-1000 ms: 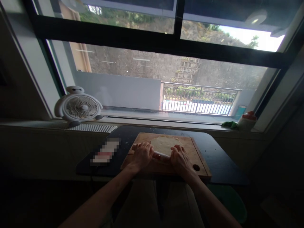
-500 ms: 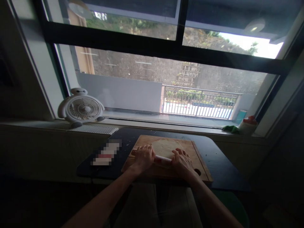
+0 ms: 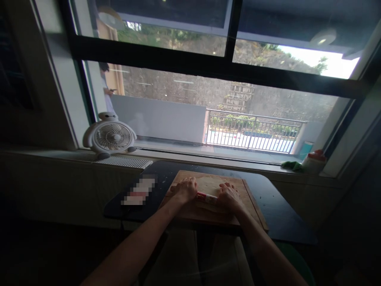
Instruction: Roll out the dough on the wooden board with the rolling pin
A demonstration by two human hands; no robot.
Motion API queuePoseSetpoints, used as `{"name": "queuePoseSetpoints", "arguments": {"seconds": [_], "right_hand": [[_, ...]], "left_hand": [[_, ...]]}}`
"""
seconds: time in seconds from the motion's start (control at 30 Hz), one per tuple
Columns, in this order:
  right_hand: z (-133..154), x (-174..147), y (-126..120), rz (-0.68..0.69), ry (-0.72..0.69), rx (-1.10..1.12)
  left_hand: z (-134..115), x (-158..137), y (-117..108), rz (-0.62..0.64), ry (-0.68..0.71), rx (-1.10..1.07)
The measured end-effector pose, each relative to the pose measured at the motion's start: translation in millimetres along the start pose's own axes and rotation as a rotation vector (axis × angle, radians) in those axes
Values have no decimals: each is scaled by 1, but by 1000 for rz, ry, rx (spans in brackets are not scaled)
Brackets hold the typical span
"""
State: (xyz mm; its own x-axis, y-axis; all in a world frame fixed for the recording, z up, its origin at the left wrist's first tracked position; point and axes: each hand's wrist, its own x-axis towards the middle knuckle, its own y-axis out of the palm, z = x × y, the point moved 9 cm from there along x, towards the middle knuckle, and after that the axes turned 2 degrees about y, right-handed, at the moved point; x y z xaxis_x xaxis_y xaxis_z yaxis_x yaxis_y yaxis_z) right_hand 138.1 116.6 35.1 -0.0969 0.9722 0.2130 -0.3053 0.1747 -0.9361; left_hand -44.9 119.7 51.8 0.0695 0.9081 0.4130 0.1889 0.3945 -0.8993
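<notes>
A flat sheet of pale dough (image 3: 210, 183) lies on a wooden cutting board (image 3: 185, 216). Across it rests a rolling pin (image 3: 206, 197), its middle showing a red and white band. My left hand (image 3: 187, 188) is closed over the pin's left part. My right hand (image 3: 229, 195) grips the right part, fingers bent over it. Dough shows both beyond the pin and on the near side of it. The palms hide both of the pin's grip areas.
The board sits on a dark table (image 3: 279, 210). A pixelated flat object (image 3: 139, 190) lies left of the board. On the windowsill stand a white fan (image 3: 114, 137), a green cloth (image 3: 292, 165) and a white bottle (image 3: 314, 163) with a red top. A person is partly visible outside, at left.
The rolling pin has turned, so more of its red and white band shows between my hands. The view has shifted slightly, and a person has appeared outside the window.
</notes>
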Motion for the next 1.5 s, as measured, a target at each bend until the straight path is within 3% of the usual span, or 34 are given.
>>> {"name": "queuePoseSetpoints", "arguments": {"seconds": [0.1, 0.27, 0.37, 0.53, 0.73, 0.87, 1.07, 1.17, 1.37, 1.5], "right_hand": [[1, -11, -2, -40, -18, 11], [13, -59, -10, -131, -113, 38], [17, -69, -10, -134, -124, 43], [12, -30, -7, -93, -55, 21], [4, 21, -7, -48, 2, 30], [7, 2, -6, -86, -33, 34], [19, -44, -9, -267, -141, -6], [18, -30, -5, -213, -131, -13], [13, 29, -4, -93, -84, -6], [13, 31, -1, -94, -105, -2]], "left_hand": [[-1, -8, -2, -17, 5, 3], [-7, -57, -18, -91, 124, 67], [-6, -69, -20, -69, 141, 79], [3, -36, -5, 40, 14, 28], [14, 9, 9, 48, -103, 22], [13, -9, 8, 48, -96, 27], [1, -56, -14, -97, 55, 83], [5, -47, -10, -58, 19, 82], [13, 1, 3, -1, -68, 47], [14, 2, 13, 11, -31, 28]]}}
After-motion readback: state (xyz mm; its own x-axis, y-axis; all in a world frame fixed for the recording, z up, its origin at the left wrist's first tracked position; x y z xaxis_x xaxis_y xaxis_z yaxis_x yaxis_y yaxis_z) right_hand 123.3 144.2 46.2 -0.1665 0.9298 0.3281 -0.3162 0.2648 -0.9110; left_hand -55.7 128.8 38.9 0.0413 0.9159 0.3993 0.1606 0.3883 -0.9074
